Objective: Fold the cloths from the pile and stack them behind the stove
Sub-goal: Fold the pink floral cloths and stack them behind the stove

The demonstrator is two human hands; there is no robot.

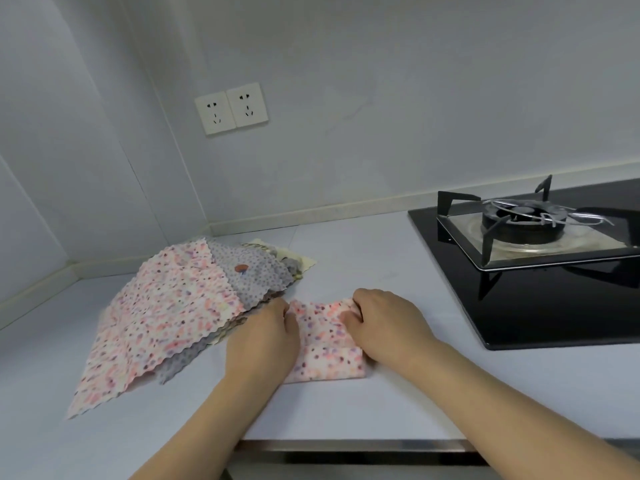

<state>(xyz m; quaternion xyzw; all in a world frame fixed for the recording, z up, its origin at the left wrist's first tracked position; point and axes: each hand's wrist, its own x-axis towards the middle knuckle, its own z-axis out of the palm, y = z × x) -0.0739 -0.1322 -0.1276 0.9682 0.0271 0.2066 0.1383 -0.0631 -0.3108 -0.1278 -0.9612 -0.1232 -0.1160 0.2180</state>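
While both your hands sit on it, the scene reads as follows.

Folded cloth (327, 344): it lies on the pale countertop (381, 268) between the pile and the stove, directly under your fingers.

Left hand (263, 337): it rests palm-down on the cloth's left edge; fingers lie close together and bend at the tips onto the far left corner — whether they pinch it you cannot tell.

Right hand (384, 323): its curled fingers grip a raised fold at the far right corner.

Long axis: the folded rectangle runs away from you, its short near edge roughly parallel to the counter's front edge.

Material: soft, thin fabric, pale pink with small red and purple speckles.

Pile (173, 313): it sits just left of your left hand — flat cloths with wavy, zigzag-cut edges, a pink speckled one on top, grey dotted ones beneath.

Stove (540, 258): glossy black glass with a metal burner grate, well to the right.
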